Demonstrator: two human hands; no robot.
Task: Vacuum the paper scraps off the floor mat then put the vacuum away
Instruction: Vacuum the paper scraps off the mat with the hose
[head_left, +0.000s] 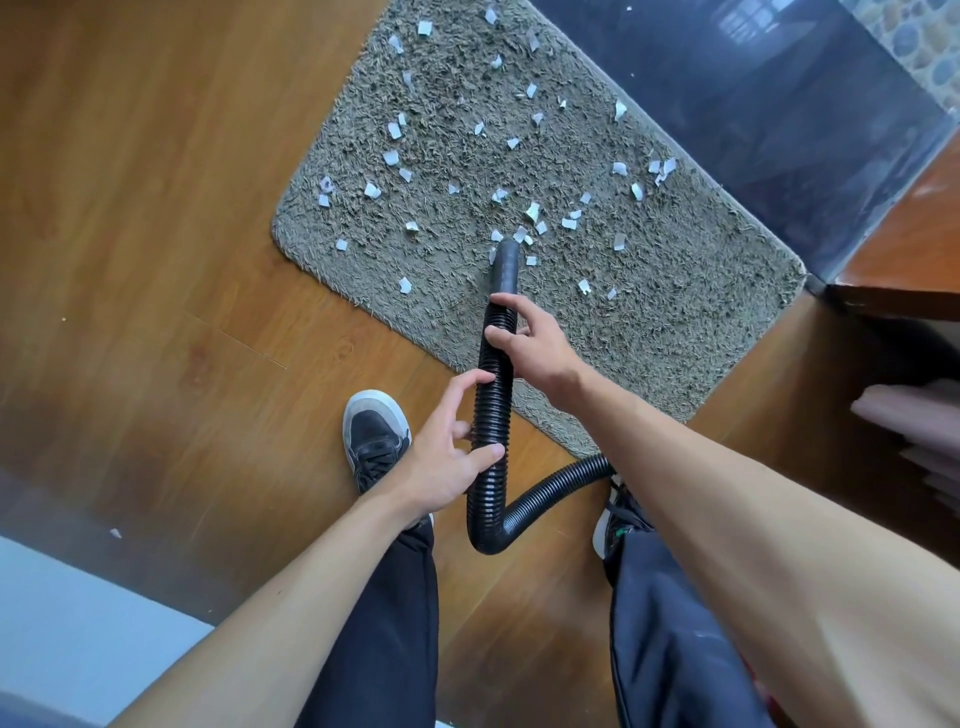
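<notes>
Early stage, barely started. Person stands at the near edge of the floor mat (649, 312), both hands on the black ribbed vacuum hose (491, 410). Right hand (530, 345) grips the hose high up, fingers and thumb wrapped round it. Left hand (441, 457) holds it lower down, thumb and fingers curled round it more loosely. The hands are apart, one above the other along the hose. The hose's smooth end (506, 262) is down on the mat pile, near the middle of the near side, among the paper scraps (532, 210). Scraps cover most of the mat, and only the near right corner looks mostly clean. One stray scrap (115, 532) lies off the mat on the wooden floor (156, 260). Vacuum body is out of view. Left to do: nearly all the vacuuming, then stowing the vacuum.
</notes>
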